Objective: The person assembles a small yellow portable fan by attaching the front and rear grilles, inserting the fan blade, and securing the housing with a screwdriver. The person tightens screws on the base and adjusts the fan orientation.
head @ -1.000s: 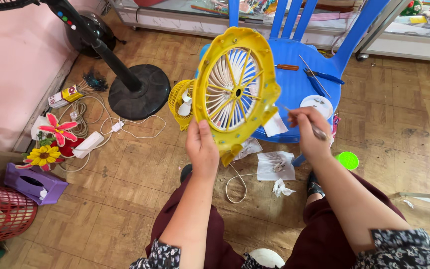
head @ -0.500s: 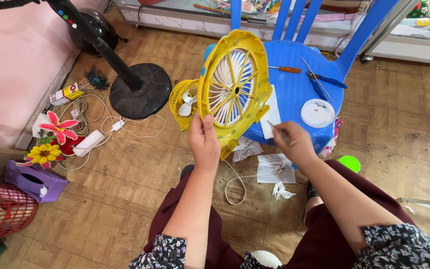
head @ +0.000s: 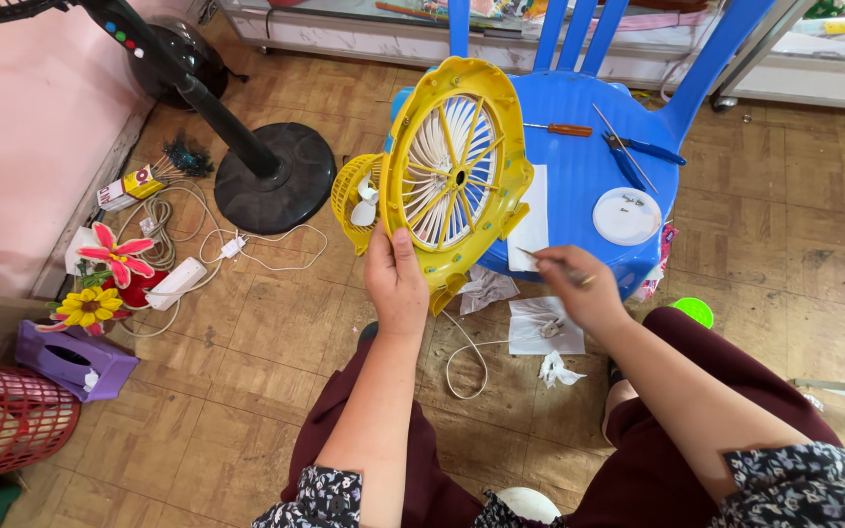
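— Looking for containers first: what's around you?

— Low on my left stands a red plastic lattice basket; I can't tell what's inside. Beside it lies a purple plastic tissue holder with white tissue poking from its slot. On the blue plastic chair rests a round white plastic lid with a few small bits on it.

— Any packages or labels?

— One small box, yellow, white and red, lies on the wooden floor near the black round fan base.

— And your hands?

— My left hand grips the lower rim of the round yellow plastic fan housing with white blades, thumb on its face, holding it upright over the chair's front edge. My right hand pinches a thin metal tool, just right of the housing, not touching it.
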